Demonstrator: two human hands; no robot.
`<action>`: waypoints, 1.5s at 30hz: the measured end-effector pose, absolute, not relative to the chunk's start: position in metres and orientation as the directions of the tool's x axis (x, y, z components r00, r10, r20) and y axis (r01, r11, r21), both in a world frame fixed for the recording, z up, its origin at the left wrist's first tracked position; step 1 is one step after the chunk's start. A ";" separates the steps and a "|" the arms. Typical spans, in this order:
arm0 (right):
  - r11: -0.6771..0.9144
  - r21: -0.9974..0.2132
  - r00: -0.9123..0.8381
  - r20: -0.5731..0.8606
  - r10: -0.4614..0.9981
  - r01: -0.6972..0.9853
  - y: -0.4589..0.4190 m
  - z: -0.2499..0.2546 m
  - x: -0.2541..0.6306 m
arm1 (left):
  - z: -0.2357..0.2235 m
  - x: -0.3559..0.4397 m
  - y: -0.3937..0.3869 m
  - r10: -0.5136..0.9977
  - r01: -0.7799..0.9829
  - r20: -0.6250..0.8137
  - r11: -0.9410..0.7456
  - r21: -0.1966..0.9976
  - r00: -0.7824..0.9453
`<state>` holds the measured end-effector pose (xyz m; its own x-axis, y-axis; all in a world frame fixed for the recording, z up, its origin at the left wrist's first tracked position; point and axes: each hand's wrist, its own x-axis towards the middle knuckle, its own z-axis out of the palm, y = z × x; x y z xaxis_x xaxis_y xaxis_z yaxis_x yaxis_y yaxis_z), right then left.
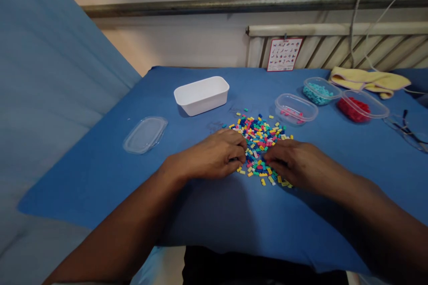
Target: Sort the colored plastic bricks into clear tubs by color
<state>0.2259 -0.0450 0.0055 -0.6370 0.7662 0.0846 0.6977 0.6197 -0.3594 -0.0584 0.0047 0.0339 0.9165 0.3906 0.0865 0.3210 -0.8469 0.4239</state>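
Note:
A loose pile of small toy building bricks [259,136] in yellow, pink, white, teal and blue is spread on the blue tabletop. My left hand [222,153] rests at the pile's left side, its fingers curled inward; what they hold, if anything, is hidden. On the right side, my right hand [294,160] reaches into the bricks with thumb and fingers drawn together. Whatever sits between those fingertips is too small to make out. Just behind the right hand stands a clear plastic tub [296,107] with a few pink bricks in it.
A white rectangular bin [202,96] stands behind the pile. At left lies a clear lid [145,135]. Farther right are a tub of teal bricks [321,91], a tub of red bricks [357,106], a yellow cloth [368,79] and eyeglasses [406,130].

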 end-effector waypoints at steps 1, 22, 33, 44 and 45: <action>0.609 -0.347 -0.624 0.079 0.777 0.714 -0.045 0.005 0.225 | 0.033 -0.057 0.004 0.394 0.329 0.092 -0.857 0.397 0.915; 0.193 -0.896 -0.388 0.026 0.921 0.399 -0.037 0.010 0.227 | 0.029 -0.053 -0.002 0.441 0.396 0.093 -0.866 0.307 0.893; -0.342 -0.910 -0.237 -0.287 0.928 -0.236 -0.023 0.016 0.231 | 0.019 -0.052 0.001 0.383 0.329 0.167 -0.902 0.281 0.909; 0.220 -0.607 0.172 0.520 0.837 0.764 0.004 0.007 0.287 | 0.021 -0.051 0.002 0.355 0.309 0.176 -0.920 0.242 0.918; 0.237 -0.545 0.134 0.555 0.821 0.804 0.008 0.004 0.291 | 0.020 -0.050 0.001 0.367 0.321 0.164 -0.913 0.250 0.916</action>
